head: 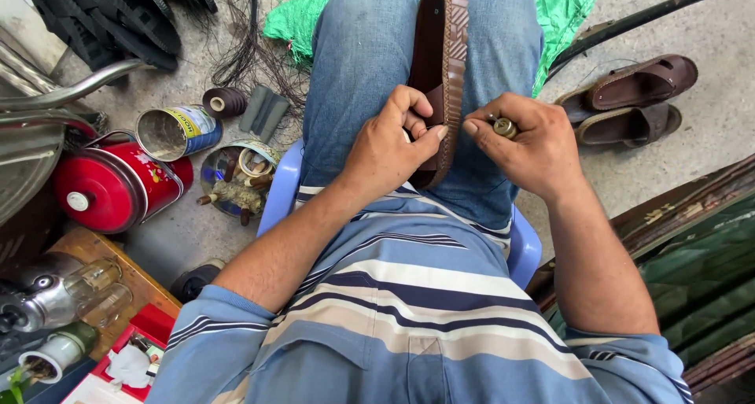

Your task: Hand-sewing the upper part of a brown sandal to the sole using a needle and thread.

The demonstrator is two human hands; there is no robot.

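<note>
Striped shirt nearest, then both hands on a brown sandal lying on the lap: left hand pinches its sole edge, right hand curls around a small brass-coloured tool (likely mid-stitch); next comes careful aim at that edge

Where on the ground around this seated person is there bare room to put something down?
Bare concrete lies right of the pair of brown sandals. The left is crowded: red pot, open tins, thread spool, black rubber strips.
</note>
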